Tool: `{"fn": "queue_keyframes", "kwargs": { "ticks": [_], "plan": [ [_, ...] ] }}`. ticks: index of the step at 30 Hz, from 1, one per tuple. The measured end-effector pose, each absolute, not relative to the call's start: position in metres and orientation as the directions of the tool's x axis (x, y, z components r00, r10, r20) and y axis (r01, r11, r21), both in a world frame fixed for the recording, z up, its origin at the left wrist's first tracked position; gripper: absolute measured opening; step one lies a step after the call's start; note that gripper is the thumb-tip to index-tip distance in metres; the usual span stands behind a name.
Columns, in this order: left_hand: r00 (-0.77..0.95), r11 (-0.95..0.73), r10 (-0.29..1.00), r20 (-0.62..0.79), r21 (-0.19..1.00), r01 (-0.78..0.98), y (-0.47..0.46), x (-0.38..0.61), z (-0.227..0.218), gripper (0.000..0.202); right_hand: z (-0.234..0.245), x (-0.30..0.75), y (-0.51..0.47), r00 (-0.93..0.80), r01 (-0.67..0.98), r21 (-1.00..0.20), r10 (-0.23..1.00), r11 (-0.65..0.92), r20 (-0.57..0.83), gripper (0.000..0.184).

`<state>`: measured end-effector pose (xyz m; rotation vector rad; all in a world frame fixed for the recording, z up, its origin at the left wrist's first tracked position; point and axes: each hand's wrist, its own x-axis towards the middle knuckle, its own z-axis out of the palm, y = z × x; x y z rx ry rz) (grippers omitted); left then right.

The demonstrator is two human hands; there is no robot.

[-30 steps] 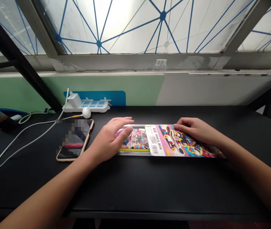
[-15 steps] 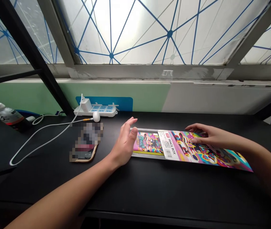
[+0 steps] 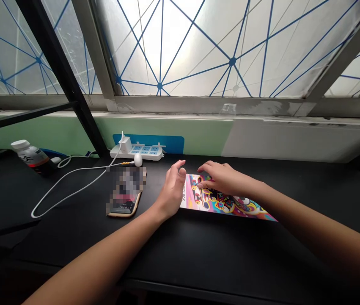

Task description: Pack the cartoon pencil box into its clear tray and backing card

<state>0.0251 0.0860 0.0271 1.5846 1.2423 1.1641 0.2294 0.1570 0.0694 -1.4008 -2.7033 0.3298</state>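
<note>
A colourful printed pencil box sleeve [image 3: 210,199] lies flat on the black desk, its white label end turned toward my left hand. My left hand [image 3: 173,186] stands on edge at the box's left end, fingers stretched out and palm against that end. Over the sleeve's left part reaches my right hand [image 3: 219,178], with the thumb on the printed face and the fingers at the far edge, gripping it. My right forearm hides the sleeve's right end. The tin inside the sleeve does not show.
Left of my left hand lies a phone [image 3: 125,203], its screen blurred. Behind it are a white power strip [image 3: 146,153] and a looping white cable [image 3: 56,183]. A dark bottle with a white cap [image 3: 35,156] stands further left, near a black metal post [image 3: 87,120].
My right hand has moved left along with the sleeve, which now covers the tin that showed at the left end. My left hand stays at that end. The view has shifted slightly.
</note>
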Motion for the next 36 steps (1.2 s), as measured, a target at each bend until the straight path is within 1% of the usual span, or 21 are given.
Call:
{"fn": "queue_keyframes", "kwargs": {
  "ticks": [3, 5, 7, 8, 9, 11, 15, 19, 21, 23, 26, 28, 31, 33, 34, 36],
  "plan": [
    [0.048, -0.135, 0.991, 0.126, 0.929, 0.344, 0.096, 0.023, 0.025, 0.059, 0.065, 0.245, 0.153, -0.576, 0.790, -0.185, 0.811, 0.585, 0.103, 0.059],
    [0.064, -0.128, 0.992, 0.112, 0.913, 0.387, 0.101, 0.021, 0.022, 0.056, 0.058, 0.273, 0.150, -0.532, 0.811, -0.201, 0.836, 0.549, 0.135, 0.060],
    [0.097, -0.140, 0.989, 0.110, 0.904, 0.405, 0.104, 0.020, 0.018, 0.056, 0.051, 0.308, 0.149, -0.422, 0.857, -0.275, 0.900, 0.436, 0.113, 0.061],
    [0.111, -0.145, 0.988, 0.108, 0.899, 0.413, 0.105, 0.020, 0.017, 0.057, 0.047, 0.325, 0.150, -0.374, 0.862, -0.332, 0.923, 0.383, 0.092, 0.061],
    [0.124, -0.149, 0.987, 0.107, 0.896, 0.418, 0.105, 0.019, 0.016, 0.058, 0.044, 0.340, 0.150, -0.345, 0.854, -0.390, 0.936, 0.345, 0.071, 0.061],
    [0.145, -0.166, 0.983, 0.113, 0.886, 0.434, 0.104, 0.019, 0.016, 0.059, 0.041, 0.361, 0.150, -0.316, 0.841, -0.456, 0.948, 0.291, 0.023, 0.057],
    [0.182, -0.234, 0.970, 0.161, 0.824, 0.516, 0.102, 0.016, 0.018, 0.059, 0.041, 0.361, 0.141, -0.347, 0.825, -0.483, 0.938, 0.295, -0.019, 0.049],
    [0.181, -0.239, 0.970, 0.163, 0.781, 0.577, 0.103, 0.011, 0.020, 0.059, 0.041, 0.343, 0.128, -0.367, 0.824, -0.472, 0.930, 0.313, -0.024, 0.045],
    [0.192, -0.236, 0.970, 0.147, 0.751, 0.616, 0.103, 0.009, 0.021, 0.056, 0.041, 0.340, 0.125, -0.361, 0.824, -0.457, 0.932, 0.334, 0.031, 0.045],
    [0.202, -0.252, 0.967, 0.157, 0.714, 0.653, 0.103, 0.008, 0.022, 0.056, 0.041, 0.340, 0.124, -0.364, 0.814, -0.439, 0.923, 0.380, 0.124, 0.043],
    [0.203, -0.331, 0.942, 0.266, 0.663, 0.671, 0.101, 0.009, 0.023, 0.060, 0.043, 0.344, 0.125, -0.381, 0.788, -0.388, 0.873, 0.479, 0.305, 0.038],
    [0.187, -0.385, 0.916, 0.355, 0.649, 0.656, 0.100, 0.011, 0.025, 0.061, 0.045, 0.345, 0.124, -0.392, 0.767, -0.324, 0.804, 0.554, 0.446, 0.035],
    [0.111, -0.424, 0.888, 0.445, 0.702, 0.572, 0.099, 0.014, 0.028, 0.063, 0.050, 0.345, 0.119, -0.401, 0.745, -0.188, 0.654, 0.640, 0.641, 0.029],
    [0.049, -0.442, 0.876, 0.479, 0.760, 0.477, 0.098, 0.014, 0.031, 0.062, 0.053, 0.344, 0.114, -0.406, 0.741, -0.093, 0.553, 0.665, 0.728, 0.024],
    [0.027, -0.451, 0.873, 0.488, 0.784, 0.427, 0.097, 0.014, 0.032, 0.057, 0.054, 0.343, 0.112, -0.411, 0.740, -0.051, 0.511, 0.671, 0.755, 0.022],
    [0.005, -0.456, 0.876, 0.482, 0.825, 0.335, 0.095, 0.013, 0.036, 0.041, 0.055, 0.341, 0.107, -0.421, 0.740, 0.009, 0.453, 0.673, 0.786, 0.020]
  ]
}}
